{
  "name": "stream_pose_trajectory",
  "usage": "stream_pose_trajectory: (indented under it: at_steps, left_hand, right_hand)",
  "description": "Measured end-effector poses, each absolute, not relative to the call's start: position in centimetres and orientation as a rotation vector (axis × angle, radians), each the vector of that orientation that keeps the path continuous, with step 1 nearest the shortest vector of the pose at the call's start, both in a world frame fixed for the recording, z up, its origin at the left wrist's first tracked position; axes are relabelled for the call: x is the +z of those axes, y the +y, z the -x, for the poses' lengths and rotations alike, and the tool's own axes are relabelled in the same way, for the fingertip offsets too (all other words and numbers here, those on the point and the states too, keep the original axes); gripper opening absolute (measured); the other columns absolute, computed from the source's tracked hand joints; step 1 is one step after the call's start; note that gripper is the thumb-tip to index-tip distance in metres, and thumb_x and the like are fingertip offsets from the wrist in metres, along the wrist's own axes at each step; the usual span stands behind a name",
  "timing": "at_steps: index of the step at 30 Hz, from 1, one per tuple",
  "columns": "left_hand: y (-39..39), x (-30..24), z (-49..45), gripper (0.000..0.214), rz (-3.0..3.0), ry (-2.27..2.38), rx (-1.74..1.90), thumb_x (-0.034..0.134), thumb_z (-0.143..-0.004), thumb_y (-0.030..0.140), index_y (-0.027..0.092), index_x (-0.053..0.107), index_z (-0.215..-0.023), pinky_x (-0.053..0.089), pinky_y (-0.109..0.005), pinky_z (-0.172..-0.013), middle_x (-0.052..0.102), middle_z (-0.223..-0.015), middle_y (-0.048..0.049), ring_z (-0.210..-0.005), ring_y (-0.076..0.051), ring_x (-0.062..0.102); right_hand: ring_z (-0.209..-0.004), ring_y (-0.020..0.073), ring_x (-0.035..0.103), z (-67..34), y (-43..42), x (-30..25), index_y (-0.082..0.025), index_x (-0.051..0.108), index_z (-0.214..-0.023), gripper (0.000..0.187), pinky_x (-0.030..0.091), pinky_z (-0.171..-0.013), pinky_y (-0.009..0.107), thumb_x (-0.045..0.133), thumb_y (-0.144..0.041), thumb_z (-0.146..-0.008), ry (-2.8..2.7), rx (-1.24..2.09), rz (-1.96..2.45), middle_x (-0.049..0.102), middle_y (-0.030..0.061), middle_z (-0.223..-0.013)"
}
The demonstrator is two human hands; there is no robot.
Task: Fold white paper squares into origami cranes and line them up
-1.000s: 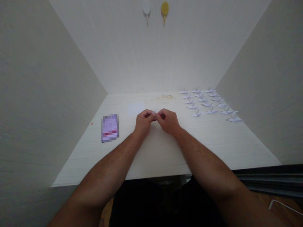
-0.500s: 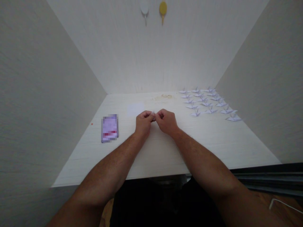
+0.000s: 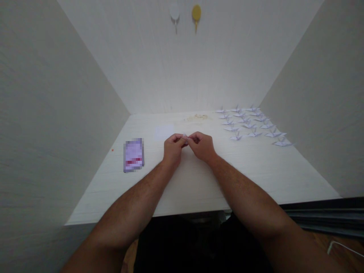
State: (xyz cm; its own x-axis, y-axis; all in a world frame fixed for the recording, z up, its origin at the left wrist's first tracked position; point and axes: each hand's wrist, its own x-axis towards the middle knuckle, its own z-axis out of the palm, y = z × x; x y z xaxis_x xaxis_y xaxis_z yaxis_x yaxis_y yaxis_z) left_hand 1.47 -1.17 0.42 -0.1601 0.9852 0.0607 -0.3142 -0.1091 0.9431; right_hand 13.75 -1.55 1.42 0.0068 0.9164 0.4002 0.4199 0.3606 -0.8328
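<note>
Over the middle of the white table, my left hand (image 3: 173,146) and my right hand (image 3: 201,145) meet fingertip to fingertip. Between them is a small folded piece of white paper (image 3: 185,137), mostly hidden by my fingers. The left thumb and fingers pinch it from one side, and the right thumb and index finger pinch it from the other. Just beyond my left hand lies a flat white paper sheet (image 3: 164,132). Several white paper cranes (image 3: 236,137) stand in rows on the right of the table.
A purple packet (image 3: 133,155), blurred out, lies on the left of the table (image 3: 196,185), with a tiny orange bit (image 3: 112,150) beside it. Walls enclose the left, back and right. A white hook (image 3: 174,13) and a yellow hook (image 3: 196,13) are on the back wall.
My right fingers have shifted slightly, the thumb and index finger now straighter at the paper. The whole view has moved a little; the cranes and packet lie as before.
</note>
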Motion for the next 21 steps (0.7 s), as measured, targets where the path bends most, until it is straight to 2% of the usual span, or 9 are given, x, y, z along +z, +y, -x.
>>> stream_pose_trajectory:
  at_steps: [5, 10, 15, 21]
  left_hand:
    - [-1.43, 0.60, -1.59, 0.023, -0.963, 1.060, 1.498, 0.082, -0.062, 0.033, 0.016, 0.067, -0.068, 0.053, -0.029, -0.066, 0.066, -0.070, -0.0012, -0.065, -0.012, 0.060]
    - [-1.57, 1.15, -1.47, 0.022, -0.892, 0.997, 1.419, 0.081, -0.062, 0.032, 0.015, 0.070, -0.072, 0.052, -0.026, -0.061, 0.068, -0.078, -0.0043, -0.069, -0.013, 0.061]
    - [-1.34, 1.16, -1.26, 0.025, -0.819, 0.938, 1.447, 0.081, -0.059, 0.026, 0.014, 0.069, -0.077, 0.054, -0.030, -0.067, 0.069, -0.082, -0.0049, -0.073, -0.014, 0.063]
    - [-1.26, 1.05, -1.21, 0.046, -0.828, 0.958, 1.495, 0.080, -0.058, 0.020, 0.019, 0.065, -0.101, 0.053, -0.029, -0.067, 0.066, -0.077, 0.0011, -0.069, -0.012, 0.063]
  right_hand:
    - [-0.055, 0.0114, 0.054, -13.95, -1.44, 1.39, -0.019, 0.063, -0.066, 0.020, 0.040, -0.058, 0.026, 0.060, -0.032, -0.080, -1.616, 0.543, 1.246, 0.064, -0.0011, -0.060]
    - [-0.049, 0.0113, 0.053, -14.16, -1.05, 1.85, -0.018, 0.061, -0.062, 0.017, 0.041, -0.051, 0.025, 0.062, -0.030, -0.074, -1.399, 0.856, 1.227, 0.060, -0.0020, -0.054]
    - [-0.043, 0.0101, 0.051, -14.29, -0.75, 2.14, -0.018, 0.063, -0.065, 0.015, 0.039, -0.043, 0.024, 0.062, -0.031, -0.072, -1.204, 0.988, 1.189, 0.059, -0.0028, -0.054]
    - [-0.049, 0.0111, 0.054, -14.35, -0.63, 1.40, -0.019, 0.064, -0.078, 0.017, 0.044, -0.047, 0.024, 0.067, -0.034, -0.069, -1.292, 0.961, 1.204, 0.062, -0.0031, -0.059]
